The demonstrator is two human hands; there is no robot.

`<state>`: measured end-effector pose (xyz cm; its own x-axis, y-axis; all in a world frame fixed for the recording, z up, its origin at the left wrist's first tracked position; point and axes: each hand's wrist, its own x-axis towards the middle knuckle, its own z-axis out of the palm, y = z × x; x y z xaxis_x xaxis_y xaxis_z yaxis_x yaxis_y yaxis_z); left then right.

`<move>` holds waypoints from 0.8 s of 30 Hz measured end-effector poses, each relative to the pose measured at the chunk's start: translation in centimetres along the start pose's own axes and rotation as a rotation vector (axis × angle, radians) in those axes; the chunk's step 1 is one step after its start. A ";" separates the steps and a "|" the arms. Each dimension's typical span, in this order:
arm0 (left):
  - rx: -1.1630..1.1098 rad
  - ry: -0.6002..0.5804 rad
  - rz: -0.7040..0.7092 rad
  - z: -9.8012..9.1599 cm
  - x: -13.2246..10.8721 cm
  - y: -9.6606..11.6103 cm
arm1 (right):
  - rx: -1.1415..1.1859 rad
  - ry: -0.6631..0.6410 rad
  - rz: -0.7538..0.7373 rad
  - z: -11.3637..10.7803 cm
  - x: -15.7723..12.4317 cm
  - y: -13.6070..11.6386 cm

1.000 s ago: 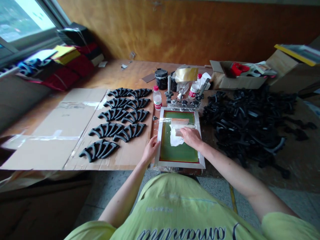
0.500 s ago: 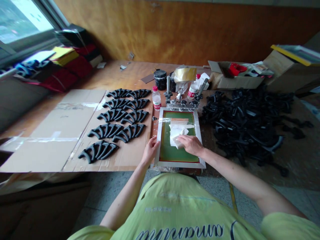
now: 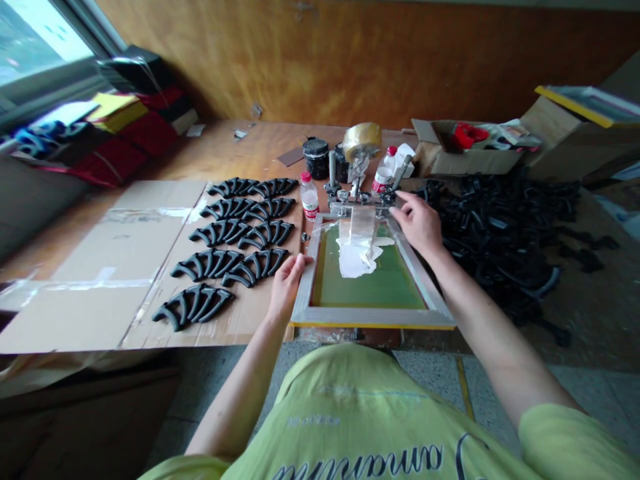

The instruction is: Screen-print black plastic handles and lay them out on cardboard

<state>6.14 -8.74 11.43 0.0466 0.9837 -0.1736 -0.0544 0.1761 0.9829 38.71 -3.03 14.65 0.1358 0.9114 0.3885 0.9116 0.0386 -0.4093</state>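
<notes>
A screen-printing frame [image 3: 374,317] with a green mesh is tilted, its near edge raised off the table. My left hand [image 3: 287,280] is closed on the left rail of the frame, thumb on top. My right hand [image 3: 420,223] is beside the far right corner, near the hinge clamp [image 3: 387,197]; its thumb and forefinger are apart, with nothing seen between them. On the mesh lies a crumpled white wipe [image 3: 357,259]. A flat pale strip [image 3: 363,223], perhaps a squeegee, stands at the wipe's far end, below the clamp bar.
Rows of curved black parts [image 3: 217,227] lie on cardboard [image 3: 150,267] at left. A heap of black parts [image 3: 500,233] is at right. Behind stand plastic bottles [image 3: 309,198], a black tub [image 3: 316,159], a tape roll [image 3: 363,140] and an open carton [image 3: 467,160].
The near edge of the frame has risen from the table, with my left hand on its rail. My right hand has let go of the wipe and moved to the far right corner.
</notes>
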 end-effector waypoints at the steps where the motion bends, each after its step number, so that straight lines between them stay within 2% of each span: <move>1: -0.038 0.015 0.066 0.5 0.5 1.4 | 0.028 0.017 0.070 -0.1 -0.2 1.7; 3: -0.119 0.018 0.191 1.6 2.0 4.0 | 0.069 -0.028 0.168 0.6 -1.7 4.2; 5: -0.166 -0.006 0.271 2.6 3.8 6.5 | 0.082 -0.150 0.171 2.5 -4.5 4.9; 7: -0.170 -0.044 0.295 3.4 5.2 8.4 | 0.036 -0.290 0.073 5.0 -7.6 3.8; 9: -0.185 -0.044 0.313 3.9 5.7 8.9 | -0.075 -0.398 -0.054 7.0 -10.1 1.8; 11: -0.211 0.019 0.313 4.2 4.7 7.6 | -0.179 -0.458 -0.098 8.1 -11.5 -0.2; 13: -0.190 0.033 0.186 4.6 2.4 4.6 | -0.210 -0.494 -0.022 8.3 -12.0 -2.0; 14: -0.151 -0.007 0.063 4.8 0.9 2.6 | -0.198 -0.491 0.031 8.3 -12.2 -2.9; 16: -0.049 -0.231 -0.305 5.3 -2.2 -1.3 | -0.148 -0.426 0.079 8.0 -12.9 -5.0; 18: -0.083 -0.284 -0.463 5.7 -4.5 -4.5 | -0.066 -0.361 -0.043 7.9 -14.0 -7.2; 20: -0.145 -0.221 -0.495 5.2 -5.3 -6.3 | 0.056 -0.382 -0.296 7.6 -15.0 -8.5; 22: -0.097 -0.117 -0.462 3.4 -4.4 -7.2 | 0.130 -0.433 -0.460 7.0 -15.3 -7.8; 23: -0.013 -0.065 -0.433 1.9 -3.5 -7.4 | 0.111 -0.444 -0.451 6.4 -15.1 -6.4; 24: 0.102 -0.024 -0.388 0.1 -2.5 -7.7 | 0.043 -0.449 -0.380 5.7 -14.6 -4.5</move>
<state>6.52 -12.54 4.31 0.0675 0.8435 -0.5328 0.0708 0.5286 0.8459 30.44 -14.19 6.10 -0.3834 0.9143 0.1307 0.8462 0.4045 -0.3468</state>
